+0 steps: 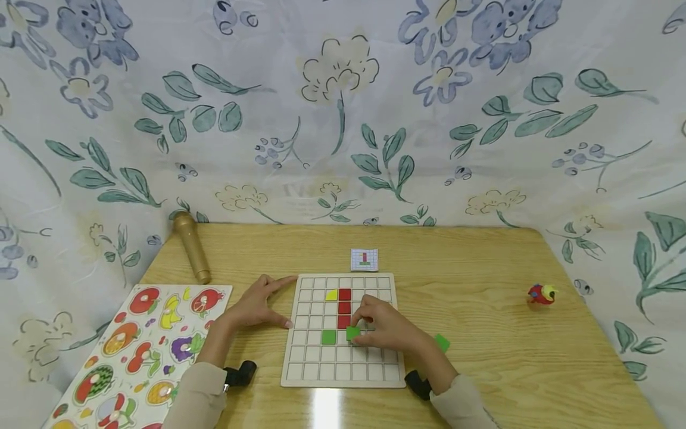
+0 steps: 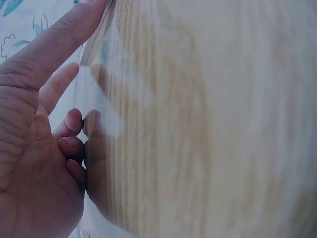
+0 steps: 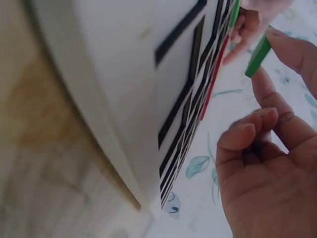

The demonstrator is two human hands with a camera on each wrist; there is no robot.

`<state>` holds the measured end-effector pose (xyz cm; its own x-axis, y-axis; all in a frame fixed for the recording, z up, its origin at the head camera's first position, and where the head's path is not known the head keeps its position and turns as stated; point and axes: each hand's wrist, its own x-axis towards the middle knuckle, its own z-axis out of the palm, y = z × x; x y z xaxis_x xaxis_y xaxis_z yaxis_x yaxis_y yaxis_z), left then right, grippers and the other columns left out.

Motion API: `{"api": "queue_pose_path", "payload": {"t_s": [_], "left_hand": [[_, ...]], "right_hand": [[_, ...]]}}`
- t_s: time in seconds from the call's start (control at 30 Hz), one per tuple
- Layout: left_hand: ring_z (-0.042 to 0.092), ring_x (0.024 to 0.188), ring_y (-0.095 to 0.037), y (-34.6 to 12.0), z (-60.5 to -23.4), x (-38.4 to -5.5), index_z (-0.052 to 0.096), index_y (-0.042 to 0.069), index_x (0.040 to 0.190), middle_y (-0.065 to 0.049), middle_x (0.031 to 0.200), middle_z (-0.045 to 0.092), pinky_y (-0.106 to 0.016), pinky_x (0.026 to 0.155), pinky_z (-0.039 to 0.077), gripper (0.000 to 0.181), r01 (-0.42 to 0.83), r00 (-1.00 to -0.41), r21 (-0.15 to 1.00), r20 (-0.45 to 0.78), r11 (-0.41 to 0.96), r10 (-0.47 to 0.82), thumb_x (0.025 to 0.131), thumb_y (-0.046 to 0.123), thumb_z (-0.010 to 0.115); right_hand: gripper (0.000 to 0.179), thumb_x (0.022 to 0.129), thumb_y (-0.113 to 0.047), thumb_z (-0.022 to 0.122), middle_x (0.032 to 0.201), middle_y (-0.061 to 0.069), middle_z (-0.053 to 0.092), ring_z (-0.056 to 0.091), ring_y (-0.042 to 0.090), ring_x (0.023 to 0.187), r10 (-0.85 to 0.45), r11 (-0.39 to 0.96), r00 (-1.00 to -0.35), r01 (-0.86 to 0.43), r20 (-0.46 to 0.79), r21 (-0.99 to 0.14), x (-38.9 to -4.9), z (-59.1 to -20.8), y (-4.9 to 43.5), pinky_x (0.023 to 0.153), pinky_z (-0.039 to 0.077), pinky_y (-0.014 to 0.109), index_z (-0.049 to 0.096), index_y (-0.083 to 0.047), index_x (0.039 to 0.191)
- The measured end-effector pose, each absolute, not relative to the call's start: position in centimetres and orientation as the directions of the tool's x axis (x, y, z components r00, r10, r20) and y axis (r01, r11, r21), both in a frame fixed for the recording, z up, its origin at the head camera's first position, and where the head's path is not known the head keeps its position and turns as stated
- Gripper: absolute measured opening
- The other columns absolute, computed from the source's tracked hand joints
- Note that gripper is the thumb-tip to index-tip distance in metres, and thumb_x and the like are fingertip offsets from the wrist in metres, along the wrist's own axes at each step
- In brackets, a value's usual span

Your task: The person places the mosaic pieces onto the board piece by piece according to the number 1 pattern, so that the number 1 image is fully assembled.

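A wooden grid board lies on the table with three red square tiles in a column, a yellow quarter-round tile beside the top one, and a green tile lower left. My right hand pinches another green square tile between thumb and index finger, held tilted above the board just below the red column. At the board's left edge, my left hand rests with thumb and index finger spread, their tips touching the rim. Its other fingers are bent against the table in the left wrist view.
A small pattern card lies behind the board. One loose green tile sits by the right forearm. A fruit puzzle board and a wooden stick-like object are at left; a red toy parrot stands at right.
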<state>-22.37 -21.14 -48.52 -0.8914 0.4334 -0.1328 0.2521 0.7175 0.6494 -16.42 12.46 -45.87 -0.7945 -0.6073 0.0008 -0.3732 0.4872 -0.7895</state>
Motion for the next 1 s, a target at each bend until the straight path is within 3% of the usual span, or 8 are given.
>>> {"api": "queue_pose_path", "payload": {"t_s": [0.47,1.0], "left_hand": [[0.036,0.086,-0.022,-21.1,-48.5,-22.5,0.045,0.025,0.151,-0.008,0.097,0.037,-0.037,0.076,0.031,0.104,0.244,-0.892,0.661,-0.135,0.710,0.432,0.061,0.044,0.093],[0.035,0.087,-0.022,-21.3,-48.5,-22.3,0.044,0.024,0.151,-0.008,0.097,0.037,-0.037,0.077,0.032,0.105,0.254,-0.889,0.668,-0.125,0.700,0.441,0.061,0.044,0.093]], "right_hand": [[0.018,0.080,-0.015,0.082,0.089,0.006,0.053,0.050,0.021,0.085,-0.627,0.527,-0.779,-0.436,0.014,-0.730,-16.5,-45.0,11.0,0.074,0.042,0.023,0.073,-0.009,0.094],[0.016,0.080,-0.014,0.083,0.090,0.006,0.055,0.051,0.022,0.087,-0.607,0.540,-0.794,-0.392,-0.022,-0.745,-16.6,-45.3,10.0,0.074,0.043,0.024,0.072,-0.009,0.090]]}}
